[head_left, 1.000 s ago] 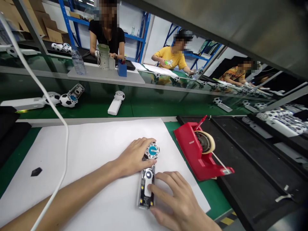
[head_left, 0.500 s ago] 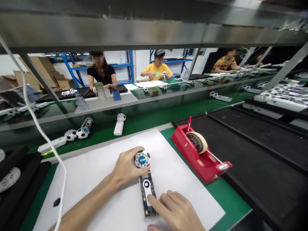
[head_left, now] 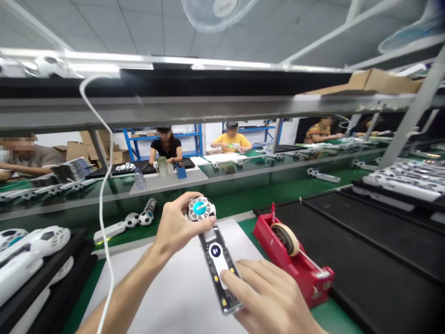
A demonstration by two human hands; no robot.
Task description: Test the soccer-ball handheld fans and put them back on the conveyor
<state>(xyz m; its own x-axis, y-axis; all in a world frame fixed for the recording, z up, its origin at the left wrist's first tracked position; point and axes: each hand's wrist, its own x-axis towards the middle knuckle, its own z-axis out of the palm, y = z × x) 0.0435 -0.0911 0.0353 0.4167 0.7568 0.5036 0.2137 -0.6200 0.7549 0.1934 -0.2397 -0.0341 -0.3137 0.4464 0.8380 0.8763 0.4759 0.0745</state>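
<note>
My left hand (head_left: 174, 227) is wrapped round the round head of a small handheld fan (head_left: 212, 248). The head shows a blue hub and white blades. Its open handle shows a circuit board with a white strip. My right hand (head_left: 269, 297) holds the handle's lower end from below, with a fingertip pressed on the white strip. The fan is lifted above the white paper sheet (head_left: 167, 287), tilted toward me.
A red tape dispenser (head_left: 295, 260) stands right of the sheet, with black trays (head_left: 375, 250) beyond. White football-pattern fans lie on black trays (head_left: 31, 250) at left. A white cable (head_left: 102, 195) hangs down at left. Other people sit behind the green conveyor (head_left: 278, 190).
Both hands lifted the fan off the paper sheet and toward the camera. The view tilted upward, so the shelf and ceiling now show.
</note>
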